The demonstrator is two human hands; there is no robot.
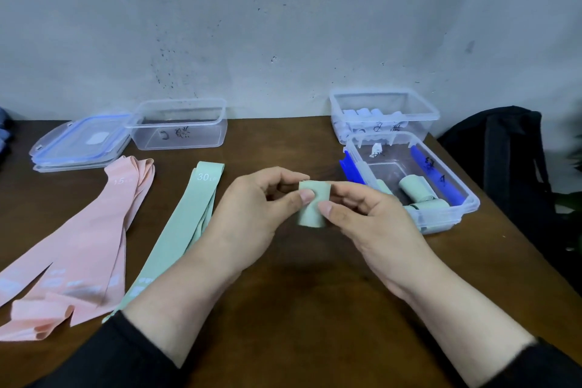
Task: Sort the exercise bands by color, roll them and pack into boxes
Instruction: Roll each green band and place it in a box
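Both hands on a rolled green band, held above the middle of the brown table

Left hand [252, 201] and right hand [362, 211] pinch the green roll [312, 208] with thumbs and fingertips; more green rolls [415, 192] sit in the clear box [453, 214] just right, flat green bands [185, 217] and pink bands [94, 230] lie left

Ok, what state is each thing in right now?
Green roll: rolled, pinched by left hand and right hand.
Near box: open, green rolls inside.
Far right box: open, white rolls inside.
Left box: open, lid beside it.
Green bands: flat, unrolled.
Pink bands: flat, unrolled.
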